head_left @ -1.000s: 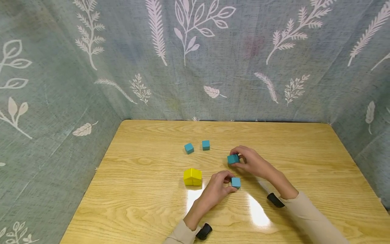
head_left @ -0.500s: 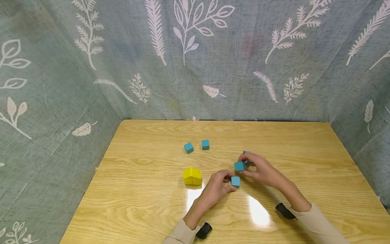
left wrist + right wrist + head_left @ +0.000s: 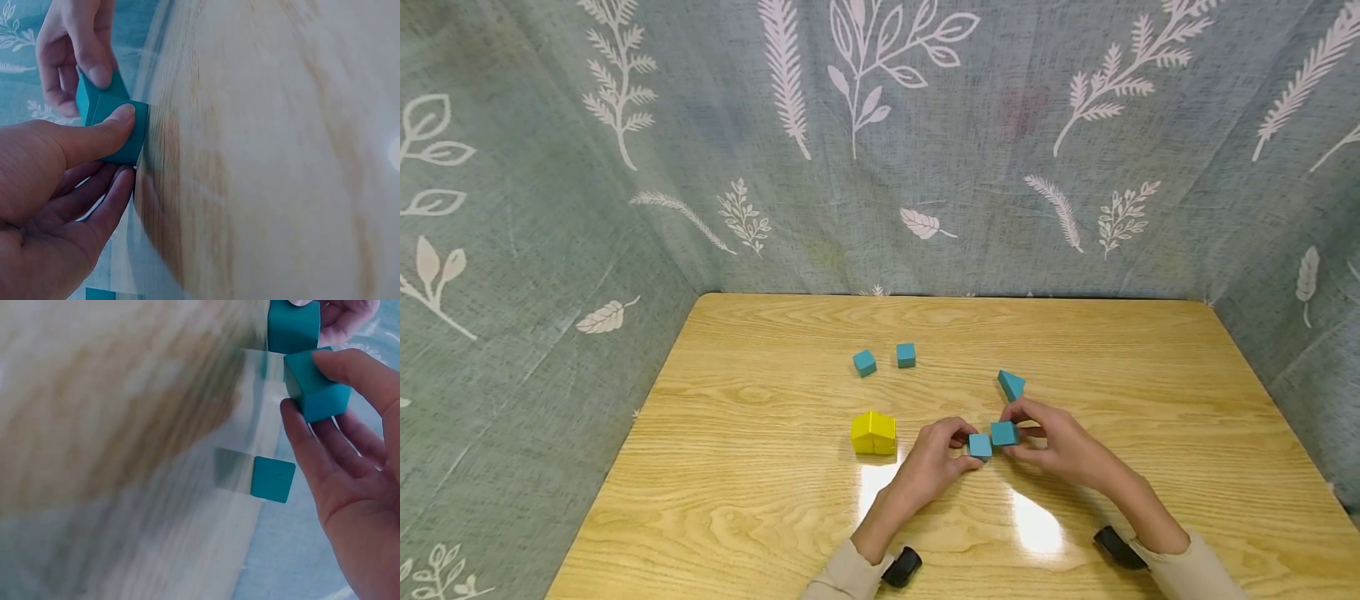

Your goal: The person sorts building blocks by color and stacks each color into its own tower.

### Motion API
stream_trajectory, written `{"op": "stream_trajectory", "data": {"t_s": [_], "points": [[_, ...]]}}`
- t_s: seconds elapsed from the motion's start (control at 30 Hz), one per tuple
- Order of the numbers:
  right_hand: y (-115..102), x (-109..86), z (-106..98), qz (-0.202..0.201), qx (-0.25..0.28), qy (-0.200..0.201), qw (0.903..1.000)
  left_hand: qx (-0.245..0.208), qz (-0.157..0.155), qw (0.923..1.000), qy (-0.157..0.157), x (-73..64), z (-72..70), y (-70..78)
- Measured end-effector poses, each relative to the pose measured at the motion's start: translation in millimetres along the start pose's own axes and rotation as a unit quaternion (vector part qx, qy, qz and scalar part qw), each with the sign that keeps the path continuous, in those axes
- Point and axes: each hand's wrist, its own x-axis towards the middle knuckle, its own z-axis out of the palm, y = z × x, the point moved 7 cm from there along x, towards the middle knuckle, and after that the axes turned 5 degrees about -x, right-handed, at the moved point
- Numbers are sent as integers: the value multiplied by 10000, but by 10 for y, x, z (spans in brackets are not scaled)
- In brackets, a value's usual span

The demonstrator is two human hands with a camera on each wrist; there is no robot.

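Note:
My left hand (image 3: 928,462) pinches a light-blue cube (image 3: 980,446) between thumb and fingers, low over the wooden table. Just to its right, my right hand (image 3: 1063,446) grips a second blue cube (image 3: 1003,433) by its sides. The two cubes stand close together, their near corners almost meeting in the head view. In the left wrist view, the left thumb lies across its cube (image 3: 129,147), with the right hand's cube (image 3: 119,85) right behind. A blue triangular block (image 3: 1011,385) lies just beyond the right fingertips.
Two more blue cubes, a tilted one (image 3: 865,363) and a straighter one (image 3: 906,355), sit toward the back of the table (image 3: 760,500). A yellow house-shaped block (image 3: 873,433) stands left of the left hand. A patterned curtain (image 3: 850,208) borders the table's back and sides.
My right hand has moved its cube toward me and slightly right, up beside the left hand's cube, uncovering the triangular block. The left hand has stayed in place.

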Motion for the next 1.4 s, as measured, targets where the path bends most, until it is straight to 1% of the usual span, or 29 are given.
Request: {"op": "stream_trajectory", "data": {"t_s": [0.17,0.47,0.63,0.83,1.07,1.23,1.4], "points": [[24,-38,38,-36,86,-83,9999,31,-4,10000,32,2,-7,5],[25,-56,87,-93,-150,-102,9998,65,40,10000,47,1,-12,5],[14,-45,106,-36,-170,-86,9998,45,26,10000,32,-5,-14,0],[-21,-49,98,-188,-192,-8,9996,43,34,10000,28,-7,-16,9],[-5,-33,105,-196,-296,-28,9994,92,70,9999,44,-12,-23,21],[-47,-11,67,-316,-330,-58,9989,84,131,9999,43,-16,-20,21],[-90,66,-25,-310,-437,76,9985,85,105,9999,24,-17,-13,10]]}}
